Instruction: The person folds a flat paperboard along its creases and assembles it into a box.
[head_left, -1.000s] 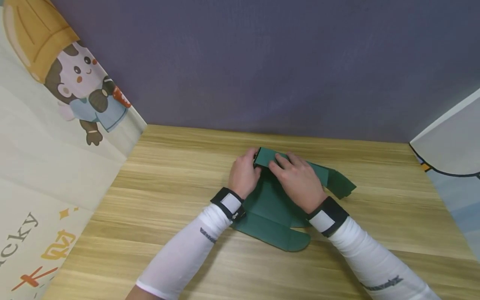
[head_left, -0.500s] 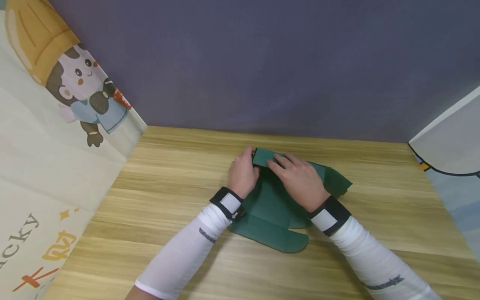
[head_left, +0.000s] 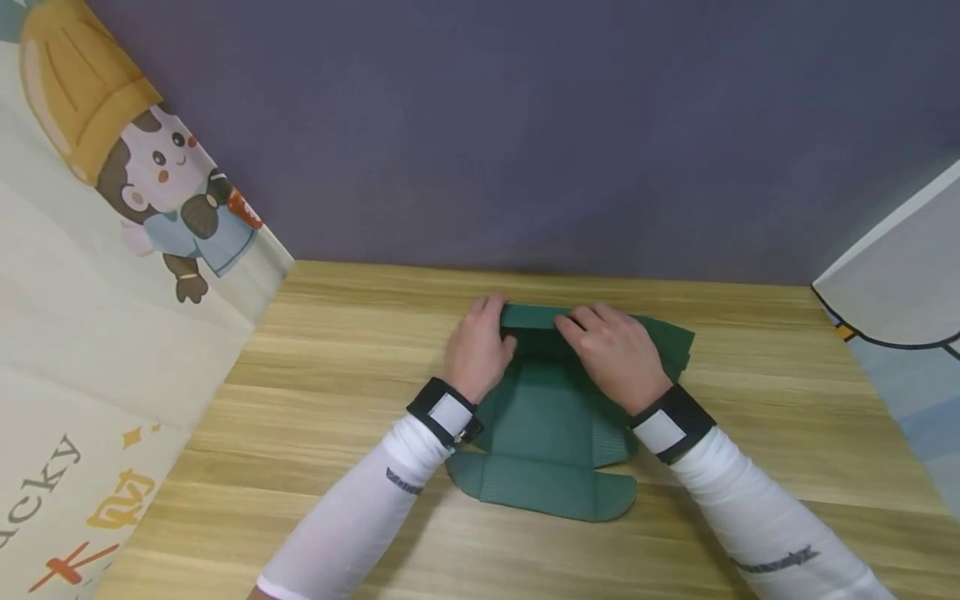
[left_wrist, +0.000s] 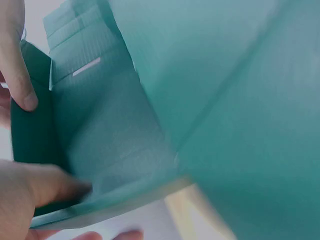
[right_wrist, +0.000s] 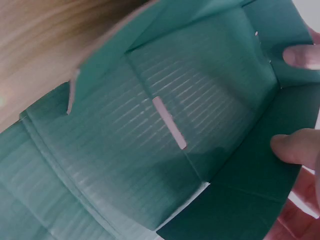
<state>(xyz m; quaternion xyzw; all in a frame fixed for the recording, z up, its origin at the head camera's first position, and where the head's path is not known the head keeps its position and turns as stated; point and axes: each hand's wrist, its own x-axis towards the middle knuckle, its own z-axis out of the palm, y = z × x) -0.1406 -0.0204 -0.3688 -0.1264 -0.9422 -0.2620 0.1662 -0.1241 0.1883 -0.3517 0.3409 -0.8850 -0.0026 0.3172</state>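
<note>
In the left wrist view we see the left hand [head_left: 480,354] pinching a raised wall of the green cardboard box [head_left: 543,417], thumb inside and fingertips outside. The right hand [head_left: 618,358] pinches the same wall; in the right wrist view its thumb presses the inner face, with fingers behind. There we also see a narrow pale slot [right_wrist: 169,122] and ribbed lines in the cardboard.

The box sits half-folded just right of centre in the lower half of the head frame, its rounded front flap [head_left: 540,487] lying towards us, its raised wall at the far side. Black wristbands [head_left: 672,423] circle both wrists over white sleeves [head_left: 360,517].

Beneath, we have a wooden table [head_left: 337,375] with light and dark grain running across. Behind it a plain blue-grey wall [head_left: 525,125] fills the top of the frame. At left, a pale printed sheet [head_left: 67,333] shows a cartoon figure [head_left: 198,217] in a yellow hat, with lettering lower left; another printed panel [head_left: 900,275] edges in at right.
</note>
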